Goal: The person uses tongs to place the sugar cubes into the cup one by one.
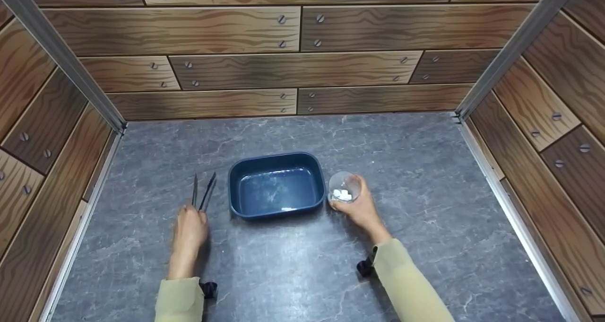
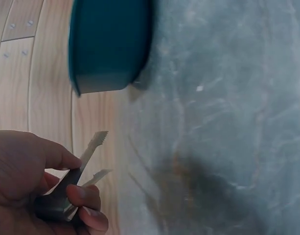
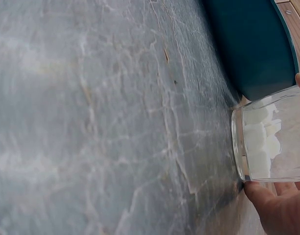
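Observation:
My left hand [image 1: 189, 230] grips a pair of metal tongs [image 1: 207, 192] near their joined end. The tongs' two arms are spread apart, and serrated tips [image 2: 100, 138] show in the left wrist view. My right hand [image 1: 364, 208] holds a clear glass [image 1: 350, 184], fingers and thumb curled round its side. Small white cubes [image 3: 257, 142] lie at the bottom of the glass, which appears to stand upright on the tabletop. Between the hands sits a dark blue rectangular basin [image 1: 279, 189], just left of the glass and right of the tongs.
A grey marble-patterned tabletop [image 1: 416, 170] lies under everything. Wood-patterned panels [image 1: 302, 71] rise at the back and both sides, with metal corner posts [image 1: 501, 52] between them. A dark wrist device [image 1: 208, 290] shows at the left sleeve, another [image 1: 365, 267] at the right.

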Available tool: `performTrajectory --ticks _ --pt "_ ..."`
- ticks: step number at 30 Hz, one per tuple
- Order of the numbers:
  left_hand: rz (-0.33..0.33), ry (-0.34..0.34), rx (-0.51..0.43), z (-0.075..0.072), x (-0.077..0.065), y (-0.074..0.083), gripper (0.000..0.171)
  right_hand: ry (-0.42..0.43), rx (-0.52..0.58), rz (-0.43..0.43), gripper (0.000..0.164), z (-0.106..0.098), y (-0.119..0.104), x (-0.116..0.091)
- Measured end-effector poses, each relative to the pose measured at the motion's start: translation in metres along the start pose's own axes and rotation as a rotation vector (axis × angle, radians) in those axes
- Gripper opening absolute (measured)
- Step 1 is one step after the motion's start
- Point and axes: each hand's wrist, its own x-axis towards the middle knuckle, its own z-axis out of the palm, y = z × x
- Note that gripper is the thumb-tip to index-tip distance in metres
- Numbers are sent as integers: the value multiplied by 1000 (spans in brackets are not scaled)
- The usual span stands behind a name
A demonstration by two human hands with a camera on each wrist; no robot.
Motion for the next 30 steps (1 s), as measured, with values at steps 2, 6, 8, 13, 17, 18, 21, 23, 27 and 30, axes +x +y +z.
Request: performTrajectory --ticks 2,6,8,13,17,18,21,23,27,30 --pt "-8 -12 -2 4 0 -2 30 2 -2 -3 103 0 0 0" --pt "0 -11 1 10 0 -5 30 -1 -6 -5 103 0 0 -1" --pt "11 -11 4 11 -1 -7 29 -3 -5 -10 102 -1 0 -1" --pt "9 -47 12 14 -2 -10 26 3 -2 -34 95 -1 -1 -2" --pt "-25 -93 45 13 -1 -12 32 13 5 -36 94 -1 -2 -2" --pt "-34 -103 53 13 -1 -12 33 17 3 -36 94 -1 -3 -2" --pt "-58 -121 69 12 0 -13 36 31 -8 -33 96 -1 -3 -4" --pt "-69 -128 75 11 1 -13 35 38 -11 -29 99 -1 -4 -5" --pt "-93 -137 91 10 2 -14 29 51 -4 -24 100 0 -5 -7" --pt "-108 -150 113 10 3 -14 28 59 -13 -24 98 0 -6 -9"
